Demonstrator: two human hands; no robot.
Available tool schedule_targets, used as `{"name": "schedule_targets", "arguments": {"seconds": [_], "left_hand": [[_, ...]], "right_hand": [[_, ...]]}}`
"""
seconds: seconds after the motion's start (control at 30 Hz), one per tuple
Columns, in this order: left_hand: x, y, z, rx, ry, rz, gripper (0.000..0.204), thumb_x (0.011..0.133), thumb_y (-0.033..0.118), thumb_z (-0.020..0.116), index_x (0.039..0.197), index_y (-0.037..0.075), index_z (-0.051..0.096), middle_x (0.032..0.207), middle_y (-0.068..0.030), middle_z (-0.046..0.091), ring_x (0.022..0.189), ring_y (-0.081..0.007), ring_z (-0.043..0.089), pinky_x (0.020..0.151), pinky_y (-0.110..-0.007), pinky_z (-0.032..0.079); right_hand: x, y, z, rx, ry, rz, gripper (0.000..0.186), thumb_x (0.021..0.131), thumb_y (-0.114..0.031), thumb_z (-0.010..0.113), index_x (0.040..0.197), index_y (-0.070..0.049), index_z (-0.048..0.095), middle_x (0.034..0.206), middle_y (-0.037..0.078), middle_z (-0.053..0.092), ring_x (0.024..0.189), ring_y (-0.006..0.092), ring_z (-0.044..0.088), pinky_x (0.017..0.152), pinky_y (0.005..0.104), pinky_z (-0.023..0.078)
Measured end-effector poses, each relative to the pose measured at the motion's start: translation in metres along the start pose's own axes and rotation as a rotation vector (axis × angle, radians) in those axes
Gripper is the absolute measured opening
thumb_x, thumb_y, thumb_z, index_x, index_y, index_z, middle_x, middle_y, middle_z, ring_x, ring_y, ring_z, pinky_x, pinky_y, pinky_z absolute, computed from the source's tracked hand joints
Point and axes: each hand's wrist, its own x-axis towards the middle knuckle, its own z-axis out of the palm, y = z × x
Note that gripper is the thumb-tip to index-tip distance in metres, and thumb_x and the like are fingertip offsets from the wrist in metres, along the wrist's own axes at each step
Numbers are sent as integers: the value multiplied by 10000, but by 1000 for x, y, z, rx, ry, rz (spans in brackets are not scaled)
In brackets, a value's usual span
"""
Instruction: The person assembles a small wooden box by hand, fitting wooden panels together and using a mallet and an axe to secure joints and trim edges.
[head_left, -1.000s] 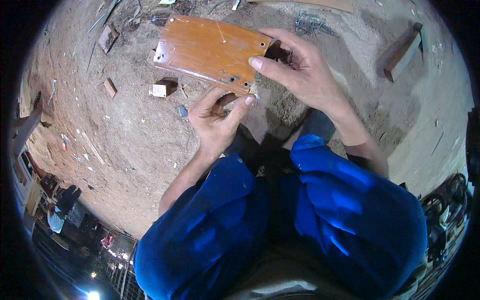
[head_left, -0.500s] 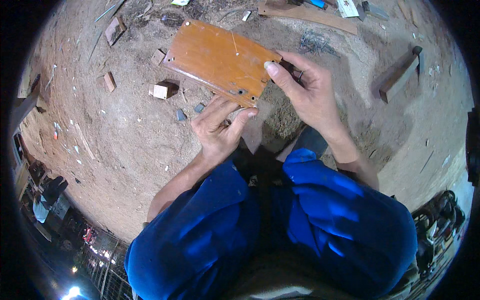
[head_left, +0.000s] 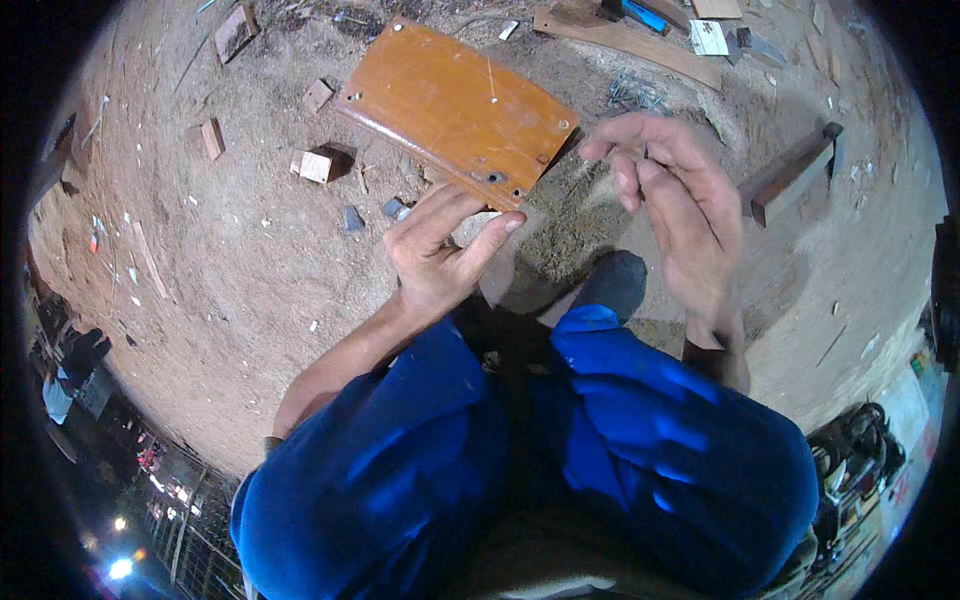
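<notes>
My left hand (head_left: 435, 240) grips the lower edge of a varnished orange-brown wooden board (head_left: 445, 95), which is tilted and has several small holes near its ends. My right hand (head_left: 680, 200) is off the board, just right of it, with thumb and fingers pinching a small dark, thin item (head_left: 646, 152), possibly a nail or screw. A pile of loose nails (head_left: 632, 92) lies on the dirt floor (head_left: 250, 280) beyond my right hand. My blue-trousered knees are below both hands.
Small wood blocks (head_left: 316, 166) and offcuts (head_left: 213, 138) lie left of the board. A long dark wooden piece (head_left: 785, 178) lies at right. A strip of wood (head_left: 620, 45) and a blue object (head_left: 645, 15) are at the top. Cluttered dark items (head_left: 850, 450) line the lower right edge.
My right hand has let go of the board's end and moved right, fingers now pinched on a small item. My left hand still holds the board, which has shifted slightly rightward in view.
</notes>
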Motion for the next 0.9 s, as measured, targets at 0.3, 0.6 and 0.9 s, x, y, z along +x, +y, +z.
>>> {"name": "schedule_targets", "arguments": {"seconds": [0.3, 0.6, 0.9], "left_hand": [[7, -9, 0, 65, 0, 165, 215, 758, 44, 870, 935, 15, 752, 923, -105, 759, 838, -200, 728, 732, -309, 558], [8, -11, -1, 145, 88, 153, 226, 724, 61, 883, 882, 6, 731, 937, -126, 751, 848, -234, 741, 722, -313, 575], [8, -17, 0, 120, 84, 170, 284, 720, 115, 906, 921, 51, 717, 912, -91, 747, 823, -197, 730, 715, -310, 553]], "right_hand": [[-3, -7, 22, 59, -25, -59, 278, 994, -4, 574, 1256, 85, 595, 1097, 216, 713, 983, 244, 694, 953, 356, 539], [3, 4, 21, -191, 51, -234, 186, 817, 44, 781, 986, -33, 790, 1026, 134, 742, 945, 190, 699, 880, 327, 542], [6, 12, 31, -350, 27, -362, 215, 794, 58, 784, 996, -18, 789, 964, 130, 760, 883, 212, 735, 783, 309, 573]]}}
